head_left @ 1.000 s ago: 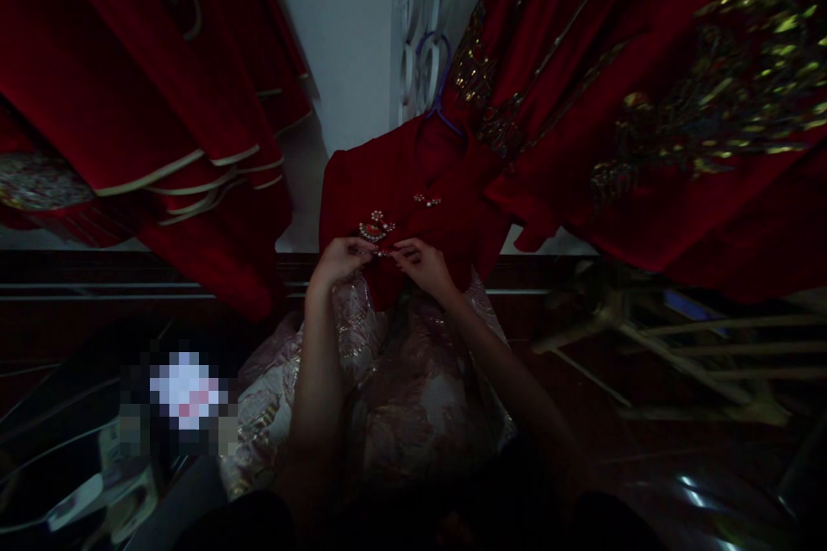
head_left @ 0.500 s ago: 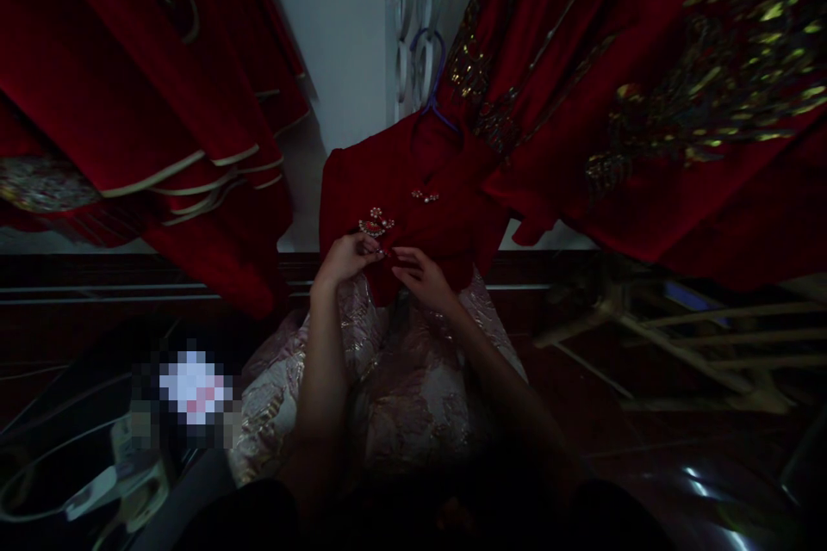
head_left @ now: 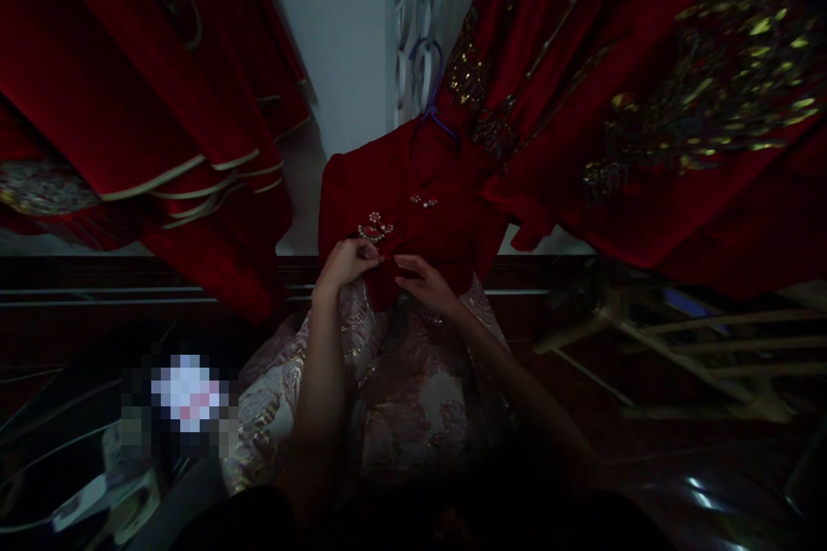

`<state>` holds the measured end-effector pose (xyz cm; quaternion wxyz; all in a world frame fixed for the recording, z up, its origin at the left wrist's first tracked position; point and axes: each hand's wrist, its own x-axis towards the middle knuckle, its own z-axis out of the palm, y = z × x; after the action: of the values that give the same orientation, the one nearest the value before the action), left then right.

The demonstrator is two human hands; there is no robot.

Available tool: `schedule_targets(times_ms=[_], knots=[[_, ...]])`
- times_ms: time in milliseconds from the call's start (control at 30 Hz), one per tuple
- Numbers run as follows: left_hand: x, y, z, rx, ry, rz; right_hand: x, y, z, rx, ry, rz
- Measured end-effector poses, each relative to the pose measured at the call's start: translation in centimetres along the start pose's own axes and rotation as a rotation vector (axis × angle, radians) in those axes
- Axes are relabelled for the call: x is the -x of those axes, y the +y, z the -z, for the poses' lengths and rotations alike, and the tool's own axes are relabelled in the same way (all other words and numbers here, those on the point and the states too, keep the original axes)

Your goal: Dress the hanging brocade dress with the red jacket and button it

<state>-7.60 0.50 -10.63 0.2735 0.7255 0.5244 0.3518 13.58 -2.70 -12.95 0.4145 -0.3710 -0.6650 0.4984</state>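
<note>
A red jacket (head_left: 362, 181) hangs on a blue hanger (head_left: 429, 86), above a pale brocade skirt (head_left: 445, 396). A beaded brooch-like ornament (head_left: 376, 227) sits on its front, and a smaller beaded clasp (head_left: 424, 201) is at the neck. My left hand (head_left: 345, 267) pinches at the lower front of the jacket, just below the ornament; the small thing between its fingertips is too dark to name. Opposite it, my right hand (head_left: 427, 284) has its fingers stretched out and apart against the red cloth, tips close to the left fingertips.
Red garments with pale piping (head_left: 194, 120) hang at left. On the right hangs a red garment with gold sequins (head_left: 730, 86). Behind the hanger is white scrolled metalwork (head_left: 419, 9). A wooden rack-like frame (head_left: 685, 353) stands low right; a dark surface with a blurred-out item (head_left: 187, 392) is low left.
Both hands stay at the jacket front with small finger movements. The right fingertips sit slightly farther from the left ones. The whole view has shifted a little.
</note>
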Motion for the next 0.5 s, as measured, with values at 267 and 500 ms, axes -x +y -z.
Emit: schedule_targets(times_ms=[267, 500], knots=[[-0.4, -0.3, -0.8, 0.196, 0.027, 0.075, -0.4, 1.6, -0.9, -0.123, 0.036, -0.028], [-0.5, -0.8, -1.0, 0.29, 0.022, 0.086, -0.6, 1.3, -0.7, -0.206, 0.044, -0.048]])
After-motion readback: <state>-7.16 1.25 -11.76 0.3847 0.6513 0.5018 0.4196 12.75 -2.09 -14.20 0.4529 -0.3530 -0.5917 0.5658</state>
